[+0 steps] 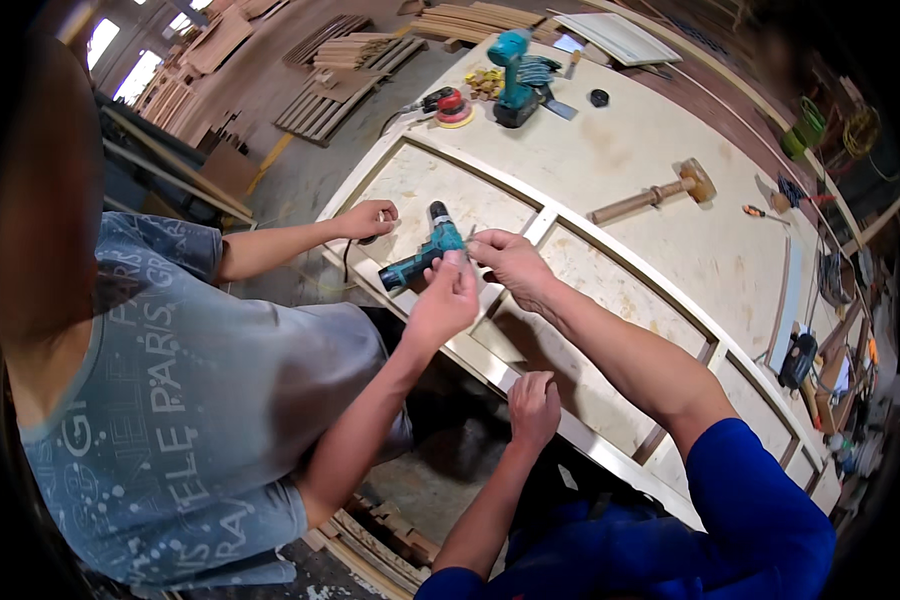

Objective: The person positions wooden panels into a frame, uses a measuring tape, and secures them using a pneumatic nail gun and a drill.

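My right hand (pixel 513 268) reaches over the pale wooden frame (pixel 610 232), thumb and fingertips pinched. A thin, small piece seems to be between them, too small to name. Close against it is a co-worker's hand (pixel 445 300), also pinched. Under and behind these fingers a teal and black cordless drill (pixel 440 240) lies tilted, chuck pointing away. My left hand (pixel 535 408) is curled closed by the frame's near edge; its palm is hidden. The co-worker's other hand (pixel 370 220) rests at the frame's left end, fingers curled round something small.
On the pale worktop (pixel 630 120) lie a wooden mallet (pixel 660 190), a second teal drill (pixel 515 80), a red sander (pixel 454 106), a black ring (pixel 598 97) and a screwdriver (pixel 762 213). The co-worker in a grey shirt (pixel 210 400) stands close on my left. Timber stacks (pixel 350 52) lie beyond.
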`<state>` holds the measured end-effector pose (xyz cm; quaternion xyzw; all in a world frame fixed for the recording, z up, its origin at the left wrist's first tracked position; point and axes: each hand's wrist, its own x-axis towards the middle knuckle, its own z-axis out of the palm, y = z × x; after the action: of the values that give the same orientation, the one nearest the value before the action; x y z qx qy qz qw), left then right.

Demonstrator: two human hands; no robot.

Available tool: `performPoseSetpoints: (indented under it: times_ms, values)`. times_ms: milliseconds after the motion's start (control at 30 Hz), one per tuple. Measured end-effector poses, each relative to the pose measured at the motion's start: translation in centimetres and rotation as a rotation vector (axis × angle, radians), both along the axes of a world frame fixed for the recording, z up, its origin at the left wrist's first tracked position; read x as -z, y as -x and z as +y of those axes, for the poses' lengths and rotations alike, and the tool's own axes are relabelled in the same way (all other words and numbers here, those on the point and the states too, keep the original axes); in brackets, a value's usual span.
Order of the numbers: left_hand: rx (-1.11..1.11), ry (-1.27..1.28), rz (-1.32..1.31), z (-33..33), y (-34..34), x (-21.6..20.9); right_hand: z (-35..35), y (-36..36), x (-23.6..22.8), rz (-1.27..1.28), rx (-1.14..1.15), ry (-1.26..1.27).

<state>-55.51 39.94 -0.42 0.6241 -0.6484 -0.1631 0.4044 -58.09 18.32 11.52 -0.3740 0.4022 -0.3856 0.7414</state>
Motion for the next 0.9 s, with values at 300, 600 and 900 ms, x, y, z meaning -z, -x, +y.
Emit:
performPoseSetpoints:
  times_ms: [300, 600, 900]
  values:
    - [0.069, -0.142, -0.312, -1.4, 2.4, 3.3, 4.8, 8.0, 3.5, 0.005, 0.031, 0.048]
    - [0.113, -0.107, -0.498, -0.4, 6.1, 4.7, 23.4, 44.0, 12.6, 0.852, 0.827, 0.140]
    - [0.000, -0.073, -0.586, -1.4, 4.4, 3.7, 27.3, 59.6, 12.4, 1.273, 0.868, 0.230]
